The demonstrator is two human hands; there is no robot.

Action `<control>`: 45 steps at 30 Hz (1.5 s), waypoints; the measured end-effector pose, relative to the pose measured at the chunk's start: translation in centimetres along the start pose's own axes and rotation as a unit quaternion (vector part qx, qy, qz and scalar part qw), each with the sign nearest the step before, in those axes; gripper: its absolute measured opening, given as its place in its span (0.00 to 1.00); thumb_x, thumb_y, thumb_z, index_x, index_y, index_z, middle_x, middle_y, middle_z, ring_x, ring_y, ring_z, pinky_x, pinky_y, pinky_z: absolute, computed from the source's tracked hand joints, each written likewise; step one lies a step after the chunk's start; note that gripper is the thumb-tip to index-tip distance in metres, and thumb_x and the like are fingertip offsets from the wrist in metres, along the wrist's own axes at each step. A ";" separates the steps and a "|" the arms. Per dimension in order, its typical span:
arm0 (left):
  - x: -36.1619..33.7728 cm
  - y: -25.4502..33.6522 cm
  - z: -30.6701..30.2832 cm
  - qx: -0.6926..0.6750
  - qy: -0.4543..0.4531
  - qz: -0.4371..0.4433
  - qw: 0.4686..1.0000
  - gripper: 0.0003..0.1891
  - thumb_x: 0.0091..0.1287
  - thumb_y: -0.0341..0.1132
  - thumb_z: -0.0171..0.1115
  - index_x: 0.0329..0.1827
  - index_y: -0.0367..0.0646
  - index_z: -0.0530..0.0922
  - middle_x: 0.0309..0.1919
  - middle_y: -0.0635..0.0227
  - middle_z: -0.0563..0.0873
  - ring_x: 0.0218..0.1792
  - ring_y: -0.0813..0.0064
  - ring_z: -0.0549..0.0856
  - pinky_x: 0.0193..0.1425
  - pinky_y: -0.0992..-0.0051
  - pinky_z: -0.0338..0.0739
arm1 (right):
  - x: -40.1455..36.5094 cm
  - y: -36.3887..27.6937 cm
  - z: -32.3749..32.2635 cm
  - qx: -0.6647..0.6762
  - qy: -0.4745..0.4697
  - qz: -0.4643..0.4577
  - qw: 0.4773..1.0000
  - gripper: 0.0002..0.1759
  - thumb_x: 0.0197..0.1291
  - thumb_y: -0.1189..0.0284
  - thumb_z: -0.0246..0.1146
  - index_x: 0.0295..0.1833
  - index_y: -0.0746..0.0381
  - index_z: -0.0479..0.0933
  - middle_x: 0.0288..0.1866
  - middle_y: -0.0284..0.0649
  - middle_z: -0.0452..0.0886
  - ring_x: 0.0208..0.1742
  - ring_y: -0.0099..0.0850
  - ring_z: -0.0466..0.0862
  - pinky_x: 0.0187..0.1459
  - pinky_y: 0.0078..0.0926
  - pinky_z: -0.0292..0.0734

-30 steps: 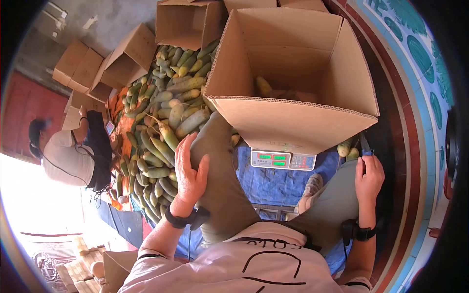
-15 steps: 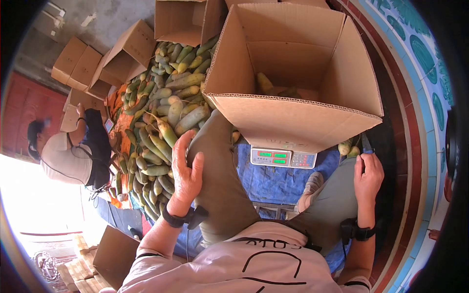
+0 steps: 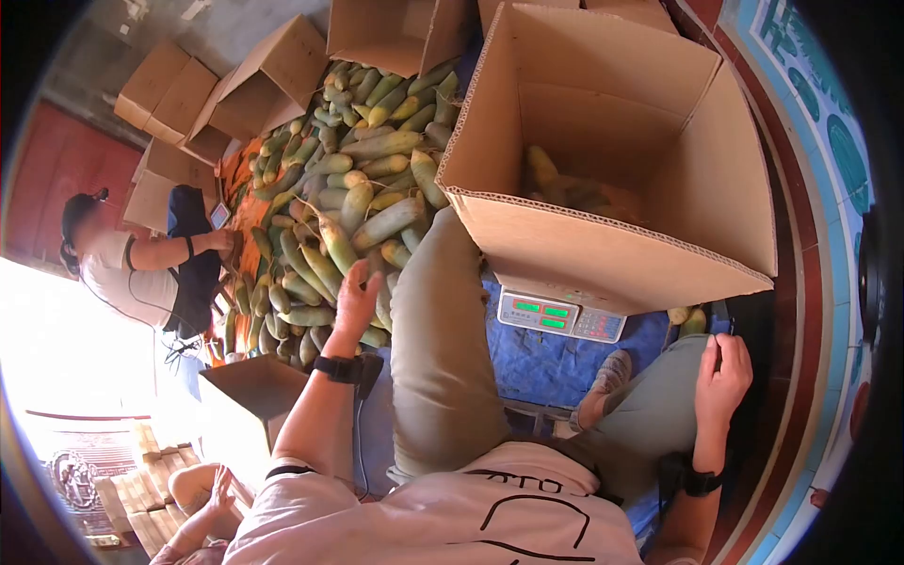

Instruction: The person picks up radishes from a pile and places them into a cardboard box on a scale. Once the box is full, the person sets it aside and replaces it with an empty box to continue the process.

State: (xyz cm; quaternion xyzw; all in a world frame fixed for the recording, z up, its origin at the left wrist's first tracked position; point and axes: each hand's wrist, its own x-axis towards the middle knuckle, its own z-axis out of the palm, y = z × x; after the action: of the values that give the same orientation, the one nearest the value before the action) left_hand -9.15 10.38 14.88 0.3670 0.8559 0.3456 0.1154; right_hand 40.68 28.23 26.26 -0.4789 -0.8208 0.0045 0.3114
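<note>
The left hand (image 3: 356, 301) has come off the left leg (image 3: 433, 330) and gone out to the pile of cucumbers (image 3: 377, 169) on the floor. Its grip is open, with the fingers spread and nothing in it. The fingertips are just at the near end of one long cucumber (image 3: 334, 247). That cucumber lies flat. Its long way runs from the hand out away from the person, leaning a little left. The right hand (image 3: 723, 372) rests on the right leg (image 3: 659, 414) with bent fingers, and I cannot tell if it holds anything. Other cucumbers press against the long one, so a quick pull could make them roll. A bump from the left leg could shove the big box (image 3: 603, 254) on the scale (image 3: 562, 315).
</note>
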 end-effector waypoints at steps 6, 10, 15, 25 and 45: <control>-0.4 -6.5 4.9 -0.042 -0.052 -0.063 0.996 0.25 0.61 0.41 0.62 0.59 0.37 0.70 0.53 0.51 0.78 0.56 0.53 0.76 0.60 0.63 0.70 | -0.1 0.3 0.2 -0.016 -0.013 0.000 1.000 0.03 0.56 0.81 0.58 0.34 0.69 0.71 0.28 0.49 0.71 0.30 0.47 0.74 0.33 0.38 0.69; 0.9 -11.1 7.1 0.038 -0.130 -0.020 0.991 0.28 0.60 0.42 0.62 0.61 0.41 0.67 0.54 0.51 0.77 0.57 0.54 0.75 0.60 0.61 0.70 | -0.2 0.4 0.2 -0.035 -0.017 -0.003 0.999 0.03 0.55 0.80 0.59 0.34 0.67 0.72 0.27 0.47 0.71 0.31 0.46 0.74 0.32 0.39 0.68; 2.5 -9.3 8.2 0.063 -0.141 -0.085 0.984 0.30 0.57 0.43 0.64 0.63 0.46 0.65 0.56 0.51 0.75 0.57 0.50 0.74 0.60 0.60 0.69 | -0.2 0.6 0.2 -0.044 -0.027 0.000 0.999 0.03 0.55 0.80 0.59 0.34 0.67 0.72 0.27 0.47 0.70 0.30 0.46 0.73 0.32 0.39 0.68; 14.8 -8.7 12.2 0.277 -0.067 0.149 0.947 0.36 0.54 0.40 0.65 0.67 0.46 0.62 0.63 0.53 0.68 0.63 0.52 0.67 0.65 0.59 0.66 | -0.2 0.7 0.1 -0.051 -0.038 0.019 0.998 0.04 0.52 0.81 0.60 0.33 0.67 0.71 0.27 0.48 0.70 0.29 0.46 0.73 0.31 0.38 0.68; 11.9 -9.1 10.9 0.415 -0.116 0.185 0.883 0.21 0.61 0.41 0.55 0.57 0.46 0.70 0.54 0.63 0.73 0.56 0.56 0.72 0.56 0.63 0.73 | 0.4 0.4 -1.0 -0.063 -0.036 0.041 0.997 0.07 0.45 0.78 0.66 0.28 0.62 0.73 0.27 0.42 0.75 0.28 0.42 0.76 0.31 0.35 0.72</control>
State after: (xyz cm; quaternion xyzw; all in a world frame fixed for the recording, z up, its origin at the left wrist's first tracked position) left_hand -17.56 19.89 1.39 0.5707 0.8179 -0.0712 -0.0147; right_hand 41.38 28.46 27.19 -0.5303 -0.8099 -0.0168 0.2502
